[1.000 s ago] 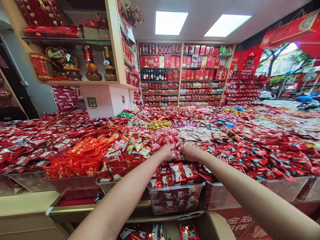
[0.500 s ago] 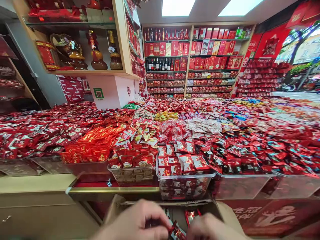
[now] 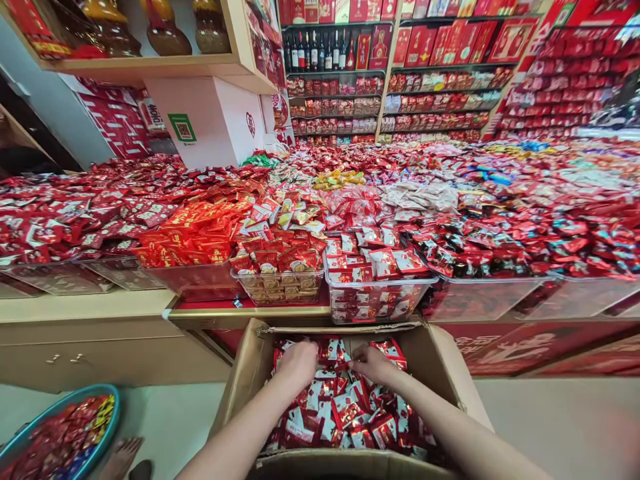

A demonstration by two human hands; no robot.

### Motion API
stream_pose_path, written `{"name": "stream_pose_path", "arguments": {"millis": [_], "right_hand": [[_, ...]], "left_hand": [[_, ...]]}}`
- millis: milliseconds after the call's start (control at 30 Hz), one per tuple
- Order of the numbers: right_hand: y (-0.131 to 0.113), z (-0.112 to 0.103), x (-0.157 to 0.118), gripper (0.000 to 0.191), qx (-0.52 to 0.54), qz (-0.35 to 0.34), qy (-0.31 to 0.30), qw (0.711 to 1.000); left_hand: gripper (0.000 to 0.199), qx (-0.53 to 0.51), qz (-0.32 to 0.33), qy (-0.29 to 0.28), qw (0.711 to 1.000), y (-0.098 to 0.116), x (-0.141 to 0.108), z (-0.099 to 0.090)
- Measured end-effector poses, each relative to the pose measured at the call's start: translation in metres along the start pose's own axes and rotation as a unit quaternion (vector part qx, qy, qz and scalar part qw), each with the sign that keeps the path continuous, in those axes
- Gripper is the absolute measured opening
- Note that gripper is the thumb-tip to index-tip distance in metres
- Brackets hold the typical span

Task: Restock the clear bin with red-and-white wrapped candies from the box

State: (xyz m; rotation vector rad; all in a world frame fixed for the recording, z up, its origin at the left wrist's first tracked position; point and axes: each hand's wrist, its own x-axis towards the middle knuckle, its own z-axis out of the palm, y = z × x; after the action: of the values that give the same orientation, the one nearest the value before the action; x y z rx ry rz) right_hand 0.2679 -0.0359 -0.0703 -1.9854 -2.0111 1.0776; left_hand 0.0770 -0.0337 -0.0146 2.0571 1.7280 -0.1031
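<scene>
A cardboard box (image 3: 443, 343) stands open before me, its bottom covered with small red-and-white wrapped candies (image 3: 345, 407). My left hand (image 3: 301, 363) reaches into the far part of the box, with its fingers curled down among the wrappers; their tips are hidden. Facing it, my right hand (image 3: 373, 363) has its thumb and fingers closed at the edge of a wrapped candy (image 3: 343, 363). Beyond the box, a clear plastic bin (image 3: 380, 293) holds similar red-and-white packets in rows.
Clear bins heaped with red packets (image 3: 485, 260) line the counter. A brass-edged ledge (image 3: 280, 311) runs left of the box. On the floor at lower left sits a teal basin (image 3: 116, 407) of packets, beside a bare foot (image 3: 123, 457). Shelves (image 3: 335, 73) of bottles and boxes stand behind.
My view has tilted down, so the box's contents, my forearms and the floor now show. Both hands appear higher in the picture and remain inside the box.
</scene>
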Motion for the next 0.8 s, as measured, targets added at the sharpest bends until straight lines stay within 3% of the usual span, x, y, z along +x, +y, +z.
{"name": "stream_pose_path", "arguments": {"millis": [167, 300, 467, 567, 633, 733, 800], "right_hand": [[-0.02, 0.015, 0.003, 0.036, 0.002, 0.058, 0.028, 0.998], [-0.028, 0.016, 0.001, 0.02, 0.018, 0.072, 0.037, 0.997], [-0.023, 0.001, -0.027, 0.013, 0.055, 0.029, 0.033, 0.998], [-0.022, -0.014, -0.053, 0.006, 0.09, -0.067, 0.081, 0.99], [-0.025, -0.021, -0.07, 0.006, 0.102, -0.156, 0.134, 0.973], [-0.036, -0.028, -0.091, 0.019, 0.126, -0.251, 0.185, 0.942], [-0.044, -0.03, -0.101, 0.022, 0.2, -0.263, 0.215, 0.919]], "left_hand": [[0.034, -0.017, -0.007, -0.008, 1.0, 0.028, 0.022, 0.026], [0.053, -0.063, -0.011, -0.011, 0.998, 0.027, 0.027, 0.036], [0.062, -0.127, 0.013, -0.041, 0.991, 0.012, 0.003, 0.02], [0.051, -0.201, 0.041, -0.002, 0.979, 0.015, -0.021, 0.001], [0.044, -0.334, 0.009, -0.007, 0.943, 0.023, -0.035, -0.008], [0.041, -0.555, -0.035, -0.074, 0.828, 0.039, -0.05, -0.015], [0.037, -0.656, -0.011, -0.059, 0.752, 0.048, -0.057, -0.017]]}}
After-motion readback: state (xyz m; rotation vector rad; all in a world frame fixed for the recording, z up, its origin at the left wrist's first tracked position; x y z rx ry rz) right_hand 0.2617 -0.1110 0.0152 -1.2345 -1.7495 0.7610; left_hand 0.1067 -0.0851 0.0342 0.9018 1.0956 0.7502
